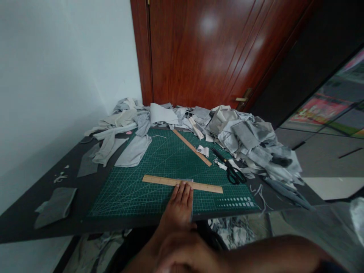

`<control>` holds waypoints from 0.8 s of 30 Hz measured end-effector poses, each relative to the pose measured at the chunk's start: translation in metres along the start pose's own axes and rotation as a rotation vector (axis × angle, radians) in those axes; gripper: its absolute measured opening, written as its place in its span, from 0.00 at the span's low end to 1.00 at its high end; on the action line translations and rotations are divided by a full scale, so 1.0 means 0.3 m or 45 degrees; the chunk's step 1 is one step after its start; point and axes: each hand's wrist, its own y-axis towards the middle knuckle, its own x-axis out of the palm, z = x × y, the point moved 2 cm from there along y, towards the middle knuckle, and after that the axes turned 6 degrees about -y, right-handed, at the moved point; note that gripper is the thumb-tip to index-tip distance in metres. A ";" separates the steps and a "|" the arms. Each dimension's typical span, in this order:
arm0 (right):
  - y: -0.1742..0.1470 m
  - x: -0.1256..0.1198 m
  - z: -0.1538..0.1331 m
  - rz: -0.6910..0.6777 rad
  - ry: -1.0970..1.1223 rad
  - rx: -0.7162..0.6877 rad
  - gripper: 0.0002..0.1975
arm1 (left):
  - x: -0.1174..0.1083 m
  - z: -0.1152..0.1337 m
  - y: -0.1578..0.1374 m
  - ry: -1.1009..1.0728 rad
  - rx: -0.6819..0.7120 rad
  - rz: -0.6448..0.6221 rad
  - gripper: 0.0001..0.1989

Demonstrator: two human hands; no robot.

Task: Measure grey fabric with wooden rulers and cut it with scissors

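Note:
My left hand (179, 201) lies flat, its fingers stretched forward and pressing on a wooden ruler (159, 180) that crosses the front of the green cutting mat (127, 199). Beneath the ruler and fingers is a narrow grey piece of fabric (191, 181), mostly covered by the hand. Closer to the camera, my right hand (182, 252) passes over the left wrist area, below the table's edge. It is smeared by motion, so its fingers and anything in them cannot be made out.
Black scissors (231, 170) and a second wooden ruler (193, 148) rest on the mat. Heaped fabric scraps (244, 132) line the table's back and right side. At left lie a folded grey cloth (58, 206) and a pale fabric piece (133, 151). A wooden door (199, 53) stands behind.

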 end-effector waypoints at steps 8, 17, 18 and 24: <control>0.181 -0.449 0.226 0.105 -0.940 0.370 0.08 | -0.061 0.033 -0.003 -0.060 -0.074 0.093 0.55; 0.194 -0.431 0.309 0.030 -0.998 0.332 0.10 | -0.058 0.024 -0.003 -0.093 -0.076 0.089 0.58; 0.193 -0.429 0.308 0.022 -1.000 0.324 0.10 | -0.057 0.024 -0.003 -0.100 -0.077 0.090 0.58; 0.197 -0.426 0.339 -0.031 -1.025 0.267 0.10 | -0.059 0.025 0.008 -0.125 -0.095 0.063 0.59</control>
